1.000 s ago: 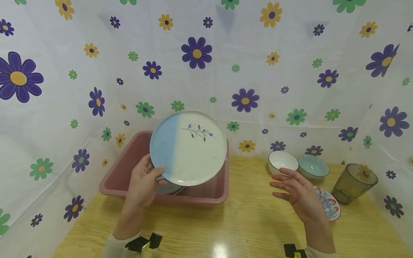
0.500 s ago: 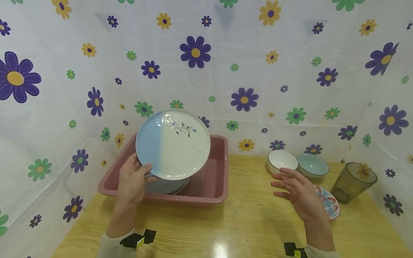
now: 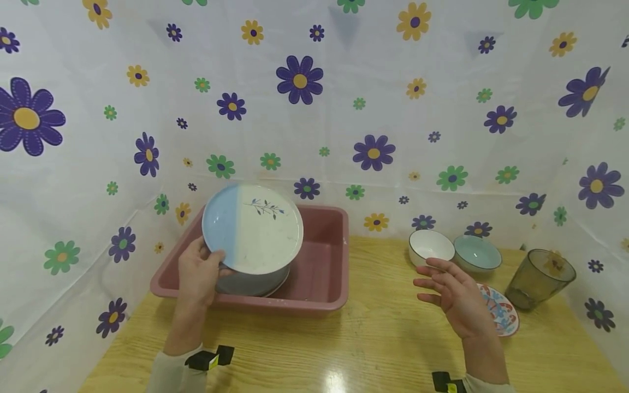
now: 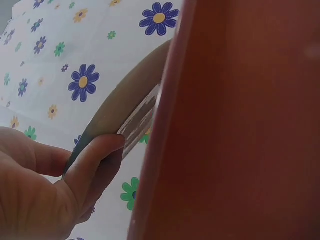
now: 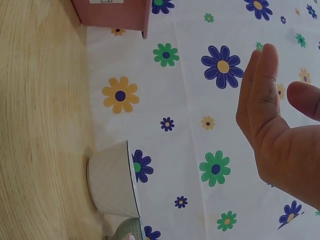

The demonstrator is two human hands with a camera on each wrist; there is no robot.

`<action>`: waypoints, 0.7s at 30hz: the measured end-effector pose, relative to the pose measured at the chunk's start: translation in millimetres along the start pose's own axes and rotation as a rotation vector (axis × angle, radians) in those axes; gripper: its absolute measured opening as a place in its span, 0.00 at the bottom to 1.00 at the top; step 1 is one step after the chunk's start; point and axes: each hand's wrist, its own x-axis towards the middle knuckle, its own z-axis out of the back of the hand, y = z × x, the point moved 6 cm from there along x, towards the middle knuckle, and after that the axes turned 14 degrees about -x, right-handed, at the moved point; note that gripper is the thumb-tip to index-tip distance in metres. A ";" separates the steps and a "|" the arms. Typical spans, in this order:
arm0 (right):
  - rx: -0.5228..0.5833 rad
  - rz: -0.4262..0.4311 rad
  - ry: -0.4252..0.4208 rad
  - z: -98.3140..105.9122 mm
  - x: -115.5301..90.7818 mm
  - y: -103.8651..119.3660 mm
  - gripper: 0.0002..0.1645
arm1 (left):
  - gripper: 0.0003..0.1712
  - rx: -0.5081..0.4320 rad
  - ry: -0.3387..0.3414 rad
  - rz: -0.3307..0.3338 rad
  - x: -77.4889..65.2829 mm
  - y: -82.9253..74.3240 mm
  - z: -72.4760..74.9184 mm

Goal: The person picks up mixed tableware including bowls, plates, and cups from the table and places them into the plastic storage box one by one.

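Above the basin (image 3: pixel 321 256), a plate (image 3: pixel 262 234) is pinched rim-only by the left hand (image 3: pixel 199 273), likely for control; the right hand (image 3: pixel 457 300) is held loose, empty.

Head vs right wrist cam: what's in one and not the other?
Head only: the left hand gripping the blue-and-cream plate, plus grey dishware inside the pink basin.

Right wrist only: a white label on the basin's outer wall. A greenish piece at the bottom edge is too cropped to identify.

Both: the right hand, white bowl, basin, wooden table, flowered sheet.
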 end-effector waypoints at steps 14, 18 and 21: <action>-0.024 -0.036 -0.050 0.0 1.2 -2.0 0.18 | 0.29 0.073 -0.044 0.053 10.5 12.8 9.2; -0.031 -0.038 -0.055 -0.1 0.9 -2.0 0.18 | 0.28 0.095 -0.055 0.046 12.5 16.2 11.2; -0.026 -0.037 -0.052 -0.6 0.8 -2.0 0.18 | 0.29 0.118 -0.060 0.049 14.0 19.6 12.7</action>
